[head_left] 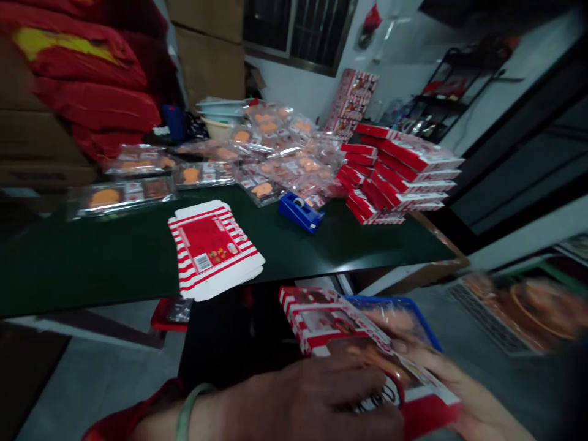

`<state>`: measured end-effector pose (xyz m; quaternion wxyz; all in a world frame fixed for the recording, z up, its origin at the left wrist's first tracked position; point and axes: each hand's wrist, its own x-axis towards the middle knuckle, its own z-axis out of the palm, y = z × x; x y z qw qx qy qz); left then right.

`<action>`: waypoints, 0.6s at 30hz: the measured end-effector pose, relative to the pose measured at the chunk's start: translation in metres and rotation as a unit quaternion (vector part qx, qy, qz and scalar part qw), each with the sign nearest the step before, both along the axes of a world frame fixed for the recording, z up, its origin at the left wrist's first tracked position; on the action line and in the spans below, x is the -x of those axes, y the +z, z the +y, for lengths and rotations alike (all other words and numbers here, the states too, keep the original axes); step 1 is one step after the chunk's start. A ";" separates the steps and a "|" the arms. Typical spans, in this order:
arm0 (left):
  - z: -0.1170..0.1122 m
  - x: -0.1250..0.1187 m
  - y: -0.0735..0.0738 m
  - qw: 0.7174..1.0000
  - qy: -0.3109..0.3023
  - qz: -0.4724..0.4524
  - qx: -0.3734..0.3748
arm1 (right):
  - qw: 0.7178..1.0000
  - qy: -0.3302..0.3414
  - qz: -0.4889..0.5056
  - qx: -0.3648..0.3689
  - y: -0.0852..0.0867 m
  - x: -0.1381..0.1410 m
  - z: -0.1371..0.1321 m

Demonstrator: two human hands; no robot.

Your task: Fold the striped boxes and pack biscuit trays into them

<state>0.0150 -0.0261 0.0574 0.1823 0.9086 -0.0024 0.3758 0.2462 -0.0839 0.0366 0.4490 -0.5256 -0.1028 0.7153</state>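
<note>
A red-and-white striped cardboard box (pixel 321 315) with a printed front is held tilted in front of me, below the table edge. My left hand (pixel 294 395), wearing a pale green bangle, lies across the front of the box with its fingers curled over the lower part, blurred by motion. My right hand (pixel 452 373) grips the box along its right side, thumb near the edge. On the table edge lies a stack of flat striped box blanks (pixel 206 242), barcode upward. A blue tape dispenser (pixel 301 212) stands to its right.
Clear packs with orange contents (pixel 271 131) pile up on the dark green table (pixel 114 257). Finished-looking red-and-white boxes (pixel 404 165) are stacked at the right. Under the table are a blue tray (pixel 425 324) and a red tray (pixel 158 318). Red sacks (pixel 96 98) stand at left.
</note>
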 end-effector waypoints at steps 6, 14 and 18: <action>0.025 -0.012 -0.050 0.983 0.100 -0.077 -0.131 | 0.987 -0.069 -0.077 -0.125 -0.003 -0.011 0.007; 0.057 0.000 -0.074 0.946 0.300 -0.101 -0.074 | 0.955 -0.208 -0.126 -0.172 -0.058 -0.056 0.048; 0.066 0.042 -0.071 0.908 0.403 -0.092 -0.064 | 0.922 -0.306 -0.170 -0.166 -0.069 -0.104 0.076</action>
